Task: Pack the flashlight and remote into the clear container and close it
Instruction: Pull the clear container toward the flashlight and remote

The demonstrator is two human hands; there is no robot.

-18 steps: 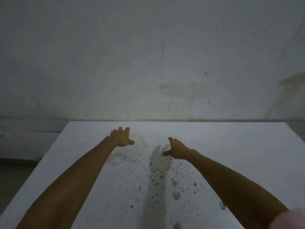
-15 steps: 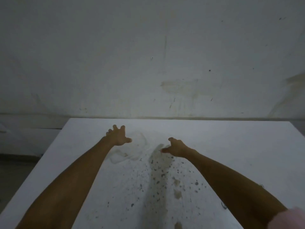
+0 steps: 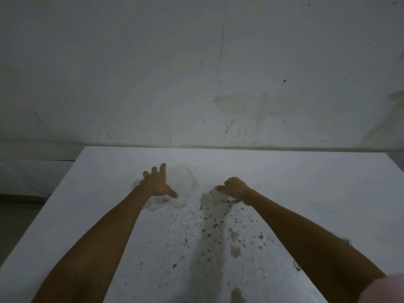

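A stained wall (image 3: 196,73) is being faced across a white table (image 3: 306,193), whose near middle is being marked by dark speckles and a few pale smears (image 3: 235,250). Both bare arms are being stretched far forward over it. Toward the far middle of the table, the clear container (image 3: 185,182) is being made out only faintly, its thin see-through walls nearly lost against the white surface. The left hand (image 3: 156,182) is being held over its left part with the fingers spread wide and the thumb out toward the centre; contact cannot be told. The right hand (image 3: 235,190) is being held just right of the container, its fingers curled narrow around something pale and clear, possibly a lid, though this cannot be told for certain. No flashlight and no remote are being shown anywhere. The packing is therefore being judged as hardly begun: both items and the closing appear left to do.
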